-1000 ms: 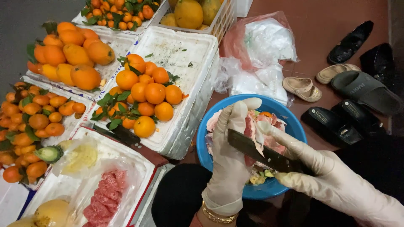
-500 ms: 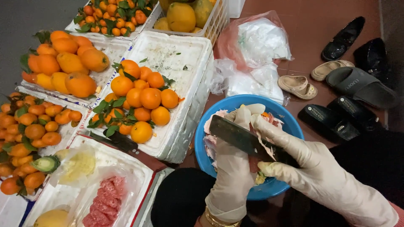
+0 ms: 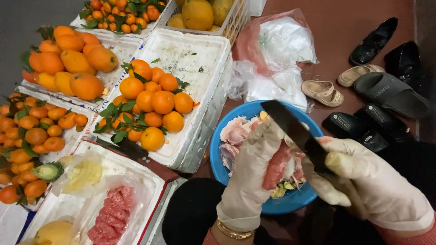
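The gloved left hand [image 3: 254, 177] cupped a pink fruit segment [image 3: 276, 167] over the blue bowl [image 3: 229, 122], fingers curled around it, likely so scraps dropped inside. The gloved right hand [image 3: 363, 186] gripped the knife [image 3: 295, 131], fingers wrapped tight on the handle, blade angled up-left just above the segment. Blade contact with the fruit could not be made out. The hands hid much of the bowl's contents.

Thin, translucent plastic gloves, wrinkled and faintly shiny, cover the left hand [image 3: 254, 172] and right hand [image 3: 363, 181]. The knife [image 3: 295, 129] blade looks dark, matt metal. The blue bowl [image 3: 236, 115] is smooth glossy plastic; the white crates [image 3: 200, 54] are rough foam.
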